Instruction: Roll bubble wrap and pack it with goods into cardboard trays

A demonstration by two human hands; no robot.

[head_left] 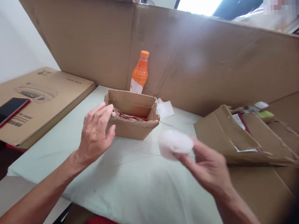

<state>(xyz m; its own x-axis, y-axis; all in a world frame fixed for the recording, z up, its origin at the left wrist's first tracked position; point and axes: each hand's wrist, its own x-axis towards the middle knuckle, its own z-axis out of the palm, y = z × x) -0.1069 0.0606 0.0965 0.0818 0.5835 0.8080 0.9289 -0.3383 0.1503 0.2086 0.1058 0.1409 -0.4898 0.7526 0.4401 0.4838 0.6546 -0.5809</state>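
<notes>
My right hand (210, 168) grips a white rounded object (175, 143), blurred by motion, above the pale cloth to the right of a small cardboard box (133, 129). What kind of object it is I cannot make out. The small box is open at the top, and red and clear packaging (130, 117) lies inside it. At the box's left end is my left hand (97, 130), its fingers apart and nothing in it. Its fingertips are at the box's near left corner; whether they touch it I cannot tell.
Behind the small box stands an orange bottle (140, 73), near a white piece of paper or tissue (165, 109). A larger box with items (224, 133) is at right. On the left, a flat carton (77, 85) bears a phone (12, 109). Tall cardboard (93, 40) walls the back.
</notes>
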